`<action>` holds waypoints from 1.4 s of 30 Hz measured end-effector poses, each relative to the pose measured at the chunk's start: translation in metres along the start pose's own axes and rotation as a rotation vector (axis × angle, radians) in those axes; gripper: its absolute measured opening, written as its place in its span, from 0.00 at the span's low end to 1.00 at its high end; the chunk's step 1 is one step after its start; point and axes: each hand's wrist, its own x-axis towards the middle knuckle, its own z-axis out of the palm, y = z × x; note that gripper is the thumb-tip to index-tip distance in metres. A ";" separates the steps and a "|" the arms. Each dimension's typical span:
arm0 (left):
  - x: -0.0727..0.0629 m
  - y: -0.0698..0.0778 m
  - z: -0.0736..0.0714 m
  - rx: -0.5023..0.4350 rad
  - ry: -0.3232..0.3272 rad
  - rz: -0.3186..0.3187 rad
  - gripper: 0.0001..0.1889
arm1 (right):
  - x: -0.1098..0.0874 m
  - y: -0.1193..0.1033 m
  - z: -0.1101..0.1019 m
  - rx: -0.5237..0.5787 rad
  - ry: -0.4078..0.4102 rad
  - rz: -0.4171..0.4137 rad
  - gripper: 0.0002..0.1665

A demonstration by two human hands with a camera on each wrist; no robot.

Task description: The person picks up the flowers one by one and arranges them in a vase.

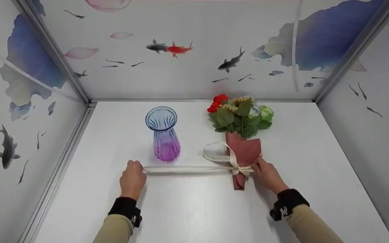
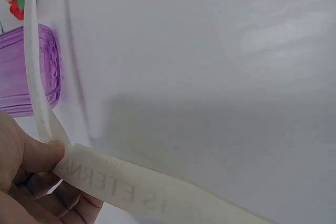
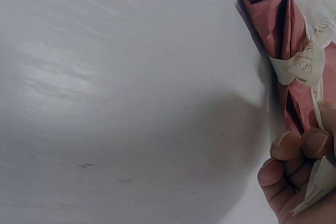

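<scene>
Head view: two hands are drawing a ribbon [image 1: 187,169] out sideways over the desk [image 1: 187,209].
Left hand [image 1: 133,179] is pinching the ribbon, thumb closed down on the curled fingers [image 2: 84,208], while a lettered tail is running on past the grip. Right hand [image 1: 269,173] is holding another end of the ribbon just beside the knot, its fingertips [image 3: 286,145] bunching close together and a short tail sticking out below them. The bouquet [image 1: 243,148] is lying on the desk's right half, blooms away from the person, with the ribbon circling its red wrap's narrow part and a loop resting to the left. The vase [image 1: 165,141] is standing upright left of the bouquet, beyond the stretched ribbon.
</scene>
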 end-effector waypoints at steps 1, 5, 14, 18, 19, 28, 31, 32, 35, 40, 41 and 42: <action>0.000 -0.001 -0.001 -0.003 0.006 -0.004 0.06 | 0.000 0.000 0.000 -0.003 0.000 -0.005 0.08; 0.001 -0.008 -0.005 -0.017 0.022 -0.013 0.06 | 0.000 0.000 -0.001 -0.011 0.010 -0.018 0.08; 0.001 -0.023 -0.009 -0.018 0.011 -0.065 0.08 | -0.002 0.002 -0.002 0.001 0.037 -0.036 0.08; 0.000 -0.029 -0.012 -0.024 0.005 -0.072 0.08 | -0.003 0.003 -0.003 -0.001 0.049 -0.037 0.07; -0.001 -0.030 -0.013 -0.026 0.006 -0.076 0.08 | -0.004 0.003 -0.003 0.001 0.048 -0.037 0.07; -0.003 -0.041 -0.019 -0.029 0.005 -0.113 0.09 | -0.003 0.011 -0.005 0.002 0.047 -0.006 0.07; -0.004 -0.043 -0.020 -0.032 0.001 -0.126 0.09 | -0.004 0.014 -0.005 0.003 0.044 -0.011 0.07; -0.004 -0.044 -0.020 -0.032 -0.001 -0.129 0.09 | -0.004 0.015 -0.005 0.000 0.042 -0.011 0.07; -0.004 -0.045 -0.021 -0.033 -0.007 -0.138 0.09 | -0.005 0.017 -0.007 -0.007 0.039 0.001 0.07; -0.003 -0.048 -0.023 -0.035 -0.025 -0.143 0.10 | -0.008 0.021 -0.010 -0.017 0.047 0.025 0.07; -0.003 -0.049 -0.023 -0.035 -0.029 -0.143 0.10 | -0.009 0.022 -0.010 -0.018 0.051 0.029 0.07; -0.002 -0.049 -0.023 -0.036 -0.034 -0.141 0.11 | -0.010 0.022 -0.011 -0.023 0.053 0.032 0.07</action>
